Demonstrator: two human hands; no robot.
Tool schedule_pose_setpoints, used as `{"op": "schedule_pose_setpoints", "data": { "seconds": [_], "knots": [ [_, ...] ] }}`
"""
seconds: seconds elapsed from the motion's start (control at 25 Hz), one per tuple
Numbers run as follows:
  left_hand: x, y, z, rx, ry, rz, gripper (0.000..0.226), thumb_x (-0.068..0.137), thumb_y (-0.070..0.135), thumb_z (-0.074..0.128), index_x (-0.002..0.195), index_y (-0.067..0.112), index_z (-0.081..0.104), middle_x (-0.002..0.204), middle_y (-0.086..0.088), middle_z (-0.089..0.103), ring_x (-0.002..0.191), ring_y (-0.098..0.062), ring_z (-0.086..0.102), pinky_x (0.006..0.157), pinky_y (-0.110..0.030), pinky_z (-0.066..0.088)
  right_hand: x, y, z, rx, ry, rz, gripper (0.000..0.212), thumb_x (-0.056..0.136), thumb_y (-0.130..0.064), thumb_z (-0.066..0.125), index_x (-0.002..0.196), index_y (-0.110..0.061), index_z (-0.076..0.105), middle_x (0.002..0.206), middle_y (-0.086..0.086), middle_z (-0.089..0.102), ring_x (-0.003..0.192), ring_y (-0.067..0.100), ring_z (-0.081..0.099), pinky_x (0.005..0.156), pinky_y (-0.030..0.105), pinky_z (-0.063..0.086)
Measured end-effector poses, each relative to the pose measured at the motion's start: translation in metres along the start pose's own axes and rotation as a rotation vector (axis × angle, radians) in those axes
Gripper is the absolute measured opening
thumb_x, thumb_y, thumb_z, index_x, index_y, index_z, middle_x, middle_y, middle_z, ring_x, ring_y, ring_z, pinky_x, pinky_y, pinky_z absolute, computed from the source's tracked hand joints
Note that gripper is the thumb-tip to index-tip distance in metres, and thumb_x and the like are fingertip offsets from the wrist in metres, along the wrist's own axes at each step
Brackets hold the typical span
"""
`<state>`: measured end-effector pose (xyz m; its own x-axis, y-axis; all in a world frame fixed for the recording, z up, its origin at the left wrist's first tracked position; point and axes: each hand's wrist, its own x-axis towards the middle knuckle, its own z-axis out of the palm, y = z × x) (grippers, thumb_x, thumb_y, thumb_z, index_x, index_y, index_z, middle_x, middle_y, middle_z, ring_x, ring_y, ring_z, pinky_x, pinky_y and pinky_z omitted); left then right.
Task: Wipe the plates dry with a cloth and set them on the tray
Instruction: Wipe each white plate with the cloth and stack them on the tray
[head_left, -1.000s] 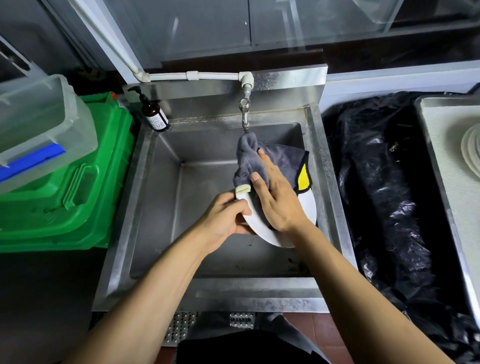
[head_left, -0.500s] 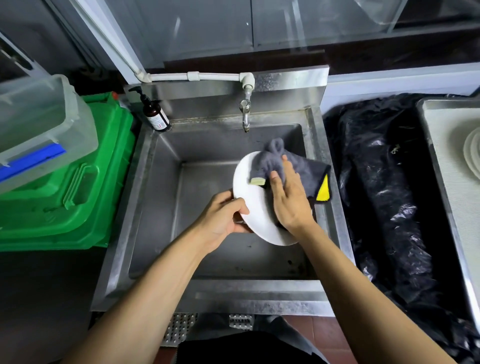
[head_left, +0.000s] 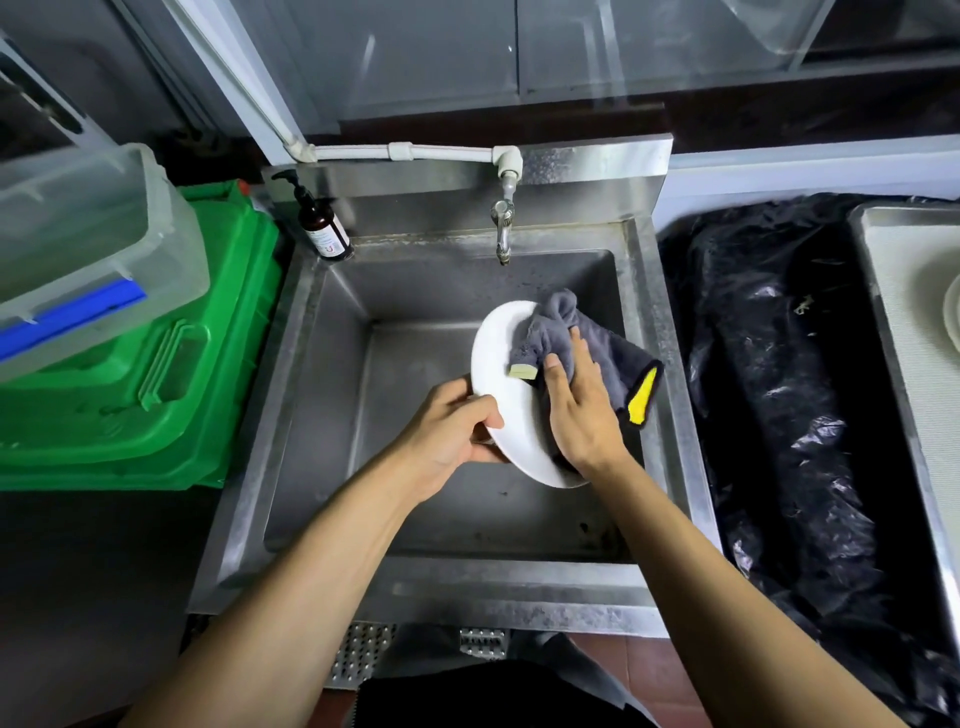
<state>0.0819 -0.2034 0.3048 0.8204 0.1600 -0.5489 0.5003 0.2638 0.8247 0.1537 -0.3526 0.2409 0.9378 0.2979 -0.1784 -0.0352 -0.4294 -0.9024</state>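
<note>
A white plate (head_left: 501, 379) is held tilted over the steel sink (head_left: 332, 415). My left hand (head_left: 452, 428) grips its near-left rim, thumb on the face. My right hand (head_left: 579, 410) presses a grey cloth (head_left: 561, 332) with a yellow corner patch against the plate's right side, fingers fairly straight on the cloth. The cloth covers the plate's right half. At the far right, a steel tray (head_left: 893, 322) carries a white plate (head_left: 953, 317), mostly cut off by the frame edge.
A tap (head_left: 502, 228) hangs over the sink's back wall and a brown pump bottle (head_left: 322, 226) stands at its back left corner. Green crates (head_left: 150, 364) with a clear tub (head_left: 78, 244) on top sit to the left. A black bin bag (head_left: 769, 395) lies between sink and tray.
The cloth and my right hand slid from the plate's top over to its right side, baring more of the white face. My left hand kept its grip on the rim.
</note>
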Motion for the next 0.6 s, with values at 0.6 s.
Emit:
{"op": "schedule_pose_setpoints", "data": {
  "seconds": [0.6],
  "knots": [
    [0.009,0.023,-0.023,-0.041,0.172,-0.017,0.023,0.083,-0.014,0.047,0.087,0.004,0.059,0.094,-0.022,0.066,0.08,-0.04,0.063,0.064,-0.053,0.061,-0.049,0.03,-0.011,0.162,-0.155,-0.13,0.036,0.106,-0.05,0.037,0.121,-0.036,0.067,0.123,-0.027,0.065,0.124,-0.003,0.055,0.106,0.029,0.041]
  ]
}}
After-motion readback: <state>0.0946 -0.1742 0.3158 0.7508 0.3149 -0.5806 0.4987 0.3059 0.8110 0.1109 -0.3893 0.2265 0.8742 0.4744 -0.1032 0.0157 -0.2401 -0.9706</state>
